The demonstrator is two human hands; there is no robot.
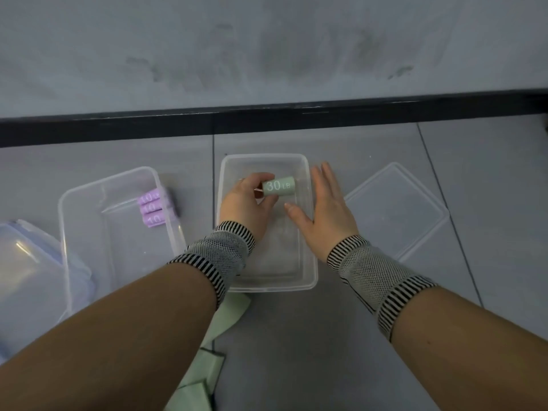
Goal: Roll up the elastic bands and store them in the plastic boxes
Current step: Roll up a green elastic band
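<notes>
Two clear boxes sat open on the grey floor. The centre box (268,280) had the left hand (244,207) over it, fingers and thumb curled round one rolled green band (278,186) marked "30 LB", held inside the box walls near the far end; whether it touched the bottom couldn't be told. The right hand (326,212) was flat, fingers straight and spread, holding nothing, over the box's right rim. The left box (118,241) held three purple rolls (152,209) lined up against its far right wall, each marked "10"; rest of that box was free. One flat lid (397,212) lay just right of the centre box, another lid (32,274) at the left frame edge. Unrolled green bands (207,363) lay on the floor under the left forearm, count unclear, maybe two. Black skirting (267,120) ran behind the boxes. Both wrists wore striped mesh cuffs (376,277). Bare floor lay open right of the forearms.
</notes>
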